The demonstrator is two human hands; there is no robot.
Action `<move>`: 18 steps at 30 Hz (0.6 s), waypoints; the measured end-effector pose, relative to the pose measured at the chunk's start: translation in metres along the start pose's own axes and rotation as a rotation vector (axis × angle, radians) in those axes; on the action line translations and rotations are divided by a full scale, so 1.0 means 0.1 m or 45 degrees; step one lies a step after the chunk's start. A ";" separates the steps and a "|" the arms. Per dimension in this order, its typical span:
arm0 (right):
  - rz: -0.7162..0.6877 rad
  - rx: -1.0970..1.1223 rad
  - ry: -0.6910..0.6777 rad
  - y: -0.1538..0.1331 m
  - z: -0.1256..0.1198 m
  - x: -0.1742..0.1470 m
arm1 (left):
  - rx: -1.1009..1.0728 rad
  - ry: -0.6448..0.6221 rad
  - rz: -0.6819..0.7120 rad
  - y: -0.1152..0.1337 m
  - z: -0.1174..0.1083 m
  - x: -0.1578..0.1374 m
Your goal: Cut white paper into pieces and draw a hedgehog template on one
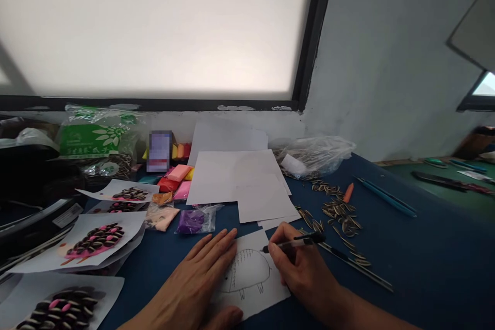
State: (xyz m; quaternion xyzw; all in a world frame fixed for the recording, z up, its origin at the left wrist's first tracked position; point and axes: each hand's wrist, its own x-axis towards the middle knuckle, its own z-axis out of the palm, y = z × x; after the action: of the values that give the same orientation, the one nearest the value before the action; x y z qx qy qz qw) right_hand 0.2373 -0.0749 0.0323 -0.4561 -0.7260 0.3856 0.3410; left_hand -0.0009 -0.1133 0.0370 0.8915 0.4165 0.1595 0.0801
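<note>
My right hand grips a black pen, its tip at the upper right of a drawing on a small white sheet. The drawing is a rounded animal with short legs, an eye at the left and rows of small marks along its upper left part. Flat across the sheet's left side lies my left hand, fingers stretched out, covering part of the paper. Just right of my right hand, sunflower seeds and a thin rod rest on the blue tabletop.
Blank white sheets lie behind the drawing. At the left are printed pictures of seed-covered animals, and coloured clay packets sit beside them. A clear plastic bag, an orange stick and blue tweezers are farther right.
</note>
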 end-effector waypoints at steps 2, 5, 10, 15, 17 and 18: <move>-0.005 0.002 -0.010 0.00 0.01 -0.01 | 0.001 -0.003 0.011 0.00 0.00 0.00; -0.069 0.017 -0.012 -0.01 0.01 -0.01 | -0.003 -0.009 0.026 0.00 -0.02 -0.01; -0.164 0.015 0.010 -0.03 0.01 -0.02 | -0.041 -0.059 0.026 -0.01 -0.05 0.02; -0.022 0.204 -0.096 -0.08 0.03 -0.04 | -0.068 -0.087 0.009 -0.03 -0.04 0.05; 0.020 0.247 -0.120 -0.10 0.04 -0.06 | -0.075 -0.106 0.004 -0.04 -0.03 0.05; 0.029 0.251 -0.124 -0.10 0.05 -0.06 | -0.078 -0.111 0.002 -0.05 -0.02 0.05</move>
State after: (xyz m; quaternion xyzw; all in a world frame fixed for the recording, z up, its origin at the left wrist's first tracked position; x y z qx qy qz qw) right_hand 0.2316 -0.0845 0.0377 -0.4093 -0.6949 0.4807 0.3442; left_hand -0.0021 -0.1059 0.0385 0.8950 0.4068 0.1333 0.1254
